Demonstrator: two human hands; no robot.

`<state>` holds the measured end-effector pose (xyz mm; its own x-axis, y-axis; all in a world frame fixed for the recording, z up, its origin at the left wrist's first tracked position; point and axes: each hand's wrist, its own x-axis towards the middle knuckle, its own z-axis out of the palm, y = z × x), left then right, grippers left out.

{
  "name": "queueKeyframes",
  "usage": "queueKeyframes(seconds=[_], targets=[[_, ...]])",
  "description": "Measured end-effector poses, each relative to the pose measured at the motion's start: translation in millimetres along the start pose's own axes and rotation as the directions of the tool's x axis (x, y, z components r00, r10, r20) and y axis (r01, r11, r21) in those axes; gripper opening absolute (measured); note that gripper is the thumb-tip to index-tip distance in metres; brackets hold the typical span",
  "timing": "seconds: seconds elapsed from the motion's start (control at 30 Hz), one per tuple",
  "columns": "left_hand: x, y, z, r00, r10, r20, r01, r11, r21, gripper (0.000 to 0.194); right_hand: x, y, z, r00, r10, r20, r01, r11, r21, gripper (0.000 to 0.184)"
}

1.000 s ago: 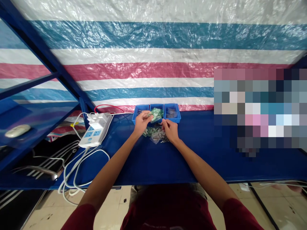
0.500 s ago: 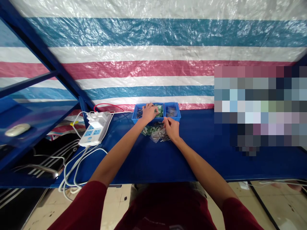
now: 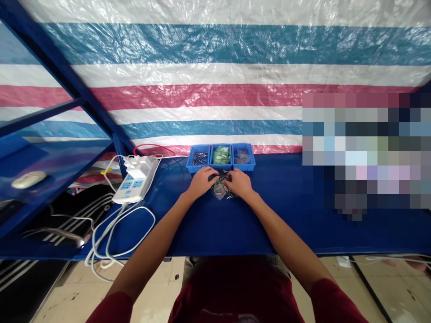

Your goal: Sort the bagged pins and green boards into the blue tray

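Note:
A small mixed pile (image 3: 220, 192) of clear plastic packets, green pieces and thin dark metal pieces lies on the blue tabletop. At its left edge is my left hand (image 3: 203, 182), fingers curved and the thumb apart from them. My right hand (image 3: 239, 183) reaches in from the other side, thumb and fingers also apart over the pieces. Both sets of fingertips partly hide the pile. Just behind stand three blue bins: the left bin (image 3: 193, 169) has metal pieces (image 3: 200, 158), the middle one green packets (image 3: 222, 154), the right one clear packets (image 3: 241, 156).
To the left lies a white power strip (image 3: 129, 190) with plugged-in adapters and looping white cables (image 3: 134, 247). A blue metal frame (image 3: 96, 114) rises there. Striped plastic sheeting (image 3: 202, 96) hangs behind the table. A pixelated patch covers the right side.
My left hand has left the bins and come down to the pile's left side, uncovering the left and middle bins. My right hand has shifted slightly, its thumb now over the pile.

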<state>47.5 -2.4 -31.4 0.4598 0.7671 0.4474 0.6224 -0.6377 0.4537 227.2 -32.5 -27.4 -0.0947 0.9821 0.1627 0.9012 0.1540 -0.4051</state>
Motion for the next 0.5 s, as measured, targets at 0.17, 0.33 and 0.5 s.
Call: queueKeyframes(seconds=[0.17,0.33,0.5], targets=[[0.3,-7.0,6.3,0.994,0.043,0.104,-0.052,0.996,0.079,0.019,0.2,0.7,3.2,1.000,-0.015,-0.012,0.015,1.000,-0.009,0.016],[0.2,-7.3,7.9,0.993,0.046,0.111,-0.054,0.996,0.071,0.020,0.4,0.5,5.8,0.999,-0.013,-0.050,0.014,1.000,0.021,0.012],[-0.3,-6.8,8.2,0.994,0.036,0.099,-0.042,0.997,0.058,0.020,0.9,1.7,7.9,0.992,0.016,-0.125,-0.008,0.998,0.065,0.015]])
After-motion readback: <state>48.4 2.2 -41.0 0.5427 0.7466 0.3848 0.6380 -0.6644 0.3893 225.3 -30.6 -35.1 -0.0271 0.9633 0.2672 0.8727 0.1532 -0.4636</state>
